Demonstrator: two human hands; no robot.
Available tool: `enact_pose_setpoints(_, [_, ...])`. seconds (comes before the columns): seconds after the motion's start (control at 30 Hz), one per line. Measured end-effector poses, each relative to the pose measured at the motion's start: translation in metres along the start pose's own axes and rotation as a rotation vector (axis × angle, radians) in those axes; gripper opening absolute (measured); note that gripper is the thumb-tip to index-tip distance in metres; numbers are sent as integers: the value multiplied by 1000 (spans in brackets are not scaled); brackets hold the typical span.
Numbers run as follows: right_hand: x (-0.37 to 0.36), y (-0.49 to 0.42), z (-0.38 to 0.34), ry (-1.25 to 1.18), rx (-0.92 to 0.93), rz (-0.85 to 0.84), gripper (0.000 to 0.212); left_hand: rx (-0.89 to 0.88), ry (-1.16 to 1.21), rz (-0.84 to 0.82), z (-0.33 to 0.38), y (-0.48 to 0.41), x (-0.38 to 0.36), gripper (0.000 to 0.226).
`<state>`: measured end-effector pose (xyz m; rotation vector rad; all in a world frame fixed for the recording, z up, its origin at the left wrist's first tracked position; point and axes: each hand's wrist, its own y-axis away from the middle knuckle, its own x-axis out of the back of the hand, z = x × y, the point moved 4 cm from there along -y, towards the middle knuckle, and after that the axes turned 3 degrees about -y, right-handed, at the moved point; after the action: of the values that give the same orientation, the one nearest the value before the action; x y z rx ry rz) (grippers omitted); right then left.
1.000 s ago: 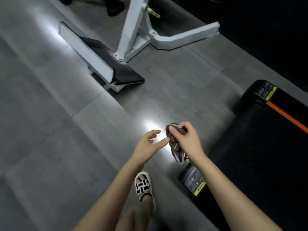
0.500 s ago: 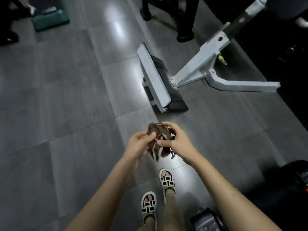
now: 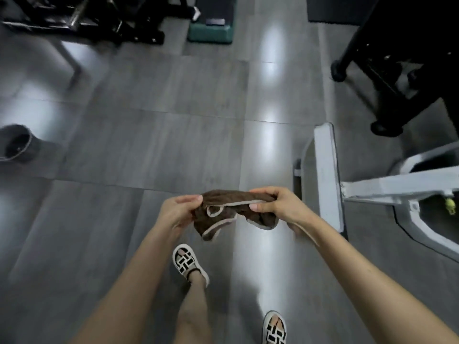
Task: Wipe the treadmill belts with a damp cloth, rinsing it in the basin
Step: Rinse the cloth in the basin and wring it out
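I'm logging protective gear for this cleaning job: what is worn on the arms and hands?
The left arm and right arm are bare to the frame edge, with no sleeve in view. The left hand and right hand wear no gloves; no watch, band or ring shows.

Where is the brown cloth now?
Head view, centre: the brown cloth is held between the left hand and right hand, above the floor, beside the white frame.
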<state>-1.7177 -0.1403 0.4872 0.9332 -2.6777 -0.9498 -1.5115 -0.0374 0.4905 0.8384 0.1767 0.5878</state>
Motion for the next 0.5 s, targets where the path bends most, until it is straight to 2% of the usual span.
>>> enact_pose_setpoints(0.07, [-41, -46, -31, 63, -14, -44, 43, -164, -164, 106, 36, -30, 55, 4])
enact_pose_setpoints(0.13, [-86, -93, -60, 179, -25, -67, 52, -347, -399, 185, 76, -56, 102, 10])
enact_pose_setpoints(0.27, [-181, -189, -102, 542, 9, -117, 71, -653, -899, 268, 150, -94, 170, 8])
enact_pose_setpoints(0.37, [-253, -245, -147, 661, 112, -116, 79, -732, -989, 331, 200, -128, 216, 3])
enact_pose_setpoints(0.5, [-339, -317, -213, 622, 219, -248, 86, -680, -999, 385, 257, -184, 285, 7])
